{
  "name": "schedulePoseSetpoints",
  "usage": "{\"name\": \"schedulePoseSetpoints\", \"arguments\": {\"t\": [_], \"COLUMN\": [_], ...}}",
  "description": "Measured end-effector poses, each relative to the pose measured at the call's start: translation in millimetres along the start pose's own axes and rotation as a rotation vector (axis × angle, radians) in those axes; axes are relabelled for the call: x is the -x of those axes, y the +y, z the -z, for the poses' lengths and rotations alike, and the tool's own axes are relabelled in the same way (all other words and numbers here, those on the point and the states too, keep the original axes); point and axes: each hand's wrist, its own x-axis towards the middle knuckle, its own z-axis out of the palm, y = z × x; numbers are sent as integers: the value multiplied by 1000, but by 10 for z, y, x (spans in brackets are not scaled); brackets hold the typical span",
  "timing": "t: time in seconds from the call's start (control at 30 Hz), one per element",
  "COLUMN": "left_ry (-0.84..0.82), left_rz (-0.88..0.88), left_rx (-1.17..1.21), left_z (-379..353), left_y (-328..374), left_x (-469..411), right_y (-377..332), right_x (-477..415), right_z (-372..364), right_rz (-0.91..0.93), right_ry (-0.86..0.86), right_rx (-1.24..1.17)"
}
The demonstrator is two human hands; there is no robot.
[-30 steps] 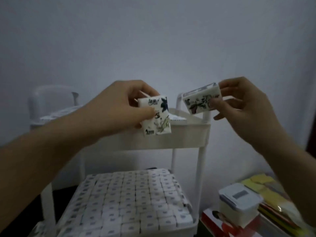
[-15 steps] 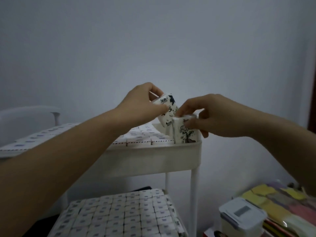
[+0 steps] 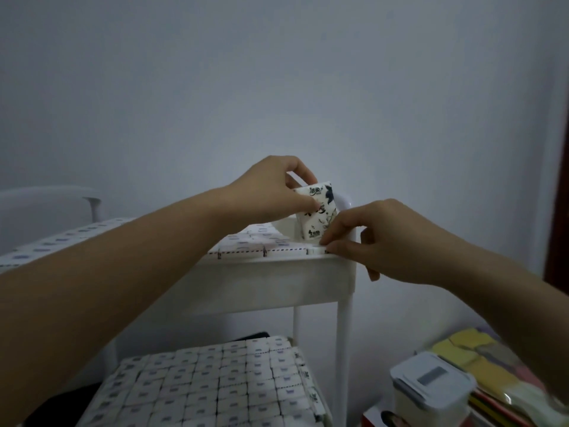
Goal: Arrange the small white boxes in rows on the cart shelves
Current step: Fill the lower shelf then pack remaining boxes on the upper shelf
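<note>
A white cart (image 3: 277,282) stands before me. Its top shelf and lower shelf (image 3: 215,383) are packed with rows of small white boxes. My left hand (image 3: 271,192) pinches a small white box with dark floral print (image 3: 320,211), upright at the top shelf's far right corner. My right hand (image 3: 378,241) presses its fingertips on another box (image 3: 317,250), sunk level with the row at the shelf's near right corner; only that box's top edge shows.
A white lidded container (image 3: 431,389) sits at the lower right on a red box (image 3: 381,419). Yellow and pink packs (image 3: 480,359) lie beside it. A white chair back (image 3: 61,195) stands left, a plain wall behind, a dark door frame (image 3: 558,211) on the right.
Both hands came down to the top shelf's right corner. The right hand's box went from upright down into the row; the left hand's box now stands upright behind it.
</note>
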Motion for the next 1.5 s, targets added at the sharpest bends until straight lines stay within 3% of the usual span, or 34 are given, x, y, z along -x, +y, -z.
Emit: {"name": "schedulePoseSetpoints", "arguments": {"t": [0.13,0.27,0.6,0.67,0.77,0.87,1.0,1.2,1.33,1.5], "left_ry": [-50,-188,-261,-186,123,285,185,69,-14,-155], "left_rz": [-2,-2,-19,-66,-253,-364,-157,389,489,449], "left_rx": [-65,-132,-289,-330,-291,-170,-98,-206,-348,-327], "left_z": [-4,-70,-91,-50,81,239,290,295,377,450], "left_y": [8,-25,-113,-99,-71,-176,-629,-1455,-1688,-1729], "left_x": [5,61,236,323,711,1386,2399,3680,4207,4403], "right_y": [-77,-54,6,-90,-389,-764,-1187,-1636,-1818,-1956], "right_x": [118,201,321,358,465,591,744,991,1154,1285], "right_z": [30,103,-54,-118,-286,-603,-1299,-2454,-2945,-3181], "right_rz": [26,13,-5,5,66,162,210,174,89,32], "right_ry": [86,110,186,247,329,265,8,-382,-487,-498], "right_rx": [164,102,1,-51,-156,-280,-324,-290,-195,-113]}}
